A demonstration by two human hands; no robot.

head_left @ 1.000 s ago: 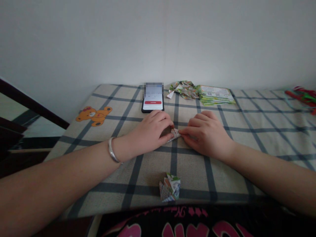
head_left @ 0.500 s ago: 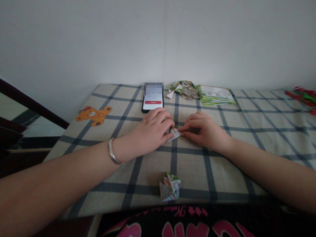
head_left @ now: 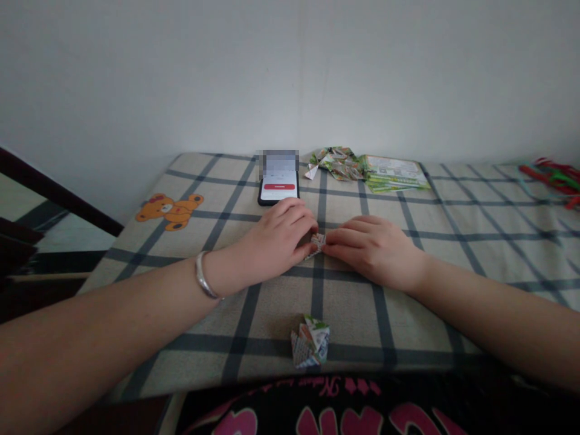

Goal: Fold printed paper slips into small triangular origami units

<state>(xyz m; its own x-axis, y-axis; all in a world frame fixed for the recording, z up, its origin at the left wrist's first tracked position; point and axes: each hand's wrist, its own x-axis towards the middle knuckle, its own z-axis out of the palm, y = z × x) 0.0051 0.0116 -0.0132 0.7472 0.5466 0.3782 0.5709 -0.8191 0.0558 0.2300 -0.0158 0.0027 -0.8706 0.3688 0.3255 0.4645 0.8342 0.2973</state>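
Observation:
A small piece of folded printed paper (head_left: pixel 318 241) lies on the checked tablecloth between my hands, its edges partly covered by fingers. My left hand (head_left: pixel 286 234), with a silver bangle at the wrist, pinches its left side between thumb and fingers. On the other side, my right hand (head_left: pixel 369 248) presses its closed fingertips onto the paper's right edge; the thumb is mostly hidden. Nearer my body sits a folded paper piece (head_left: pixel 310 341) with printed text and green patches, touched by neither hand.
Behind my left hand lies a phone (head_left: pixel 280 186) with a lit screen. Several folded paper pieces (head_left: pixel 338 163) are heaped by the wall, beside a stack of green printed sheets (head_left: pixel 396 174). A bear picture (head_left: pixel 171 211) is at left, and red and green items (head_left: pixel 555 178) at far right.
My right hand has turned flatter and its fingers have come down over the paper's right side, closing the gap between thumb and fingers. My left hand stays nearly in place.

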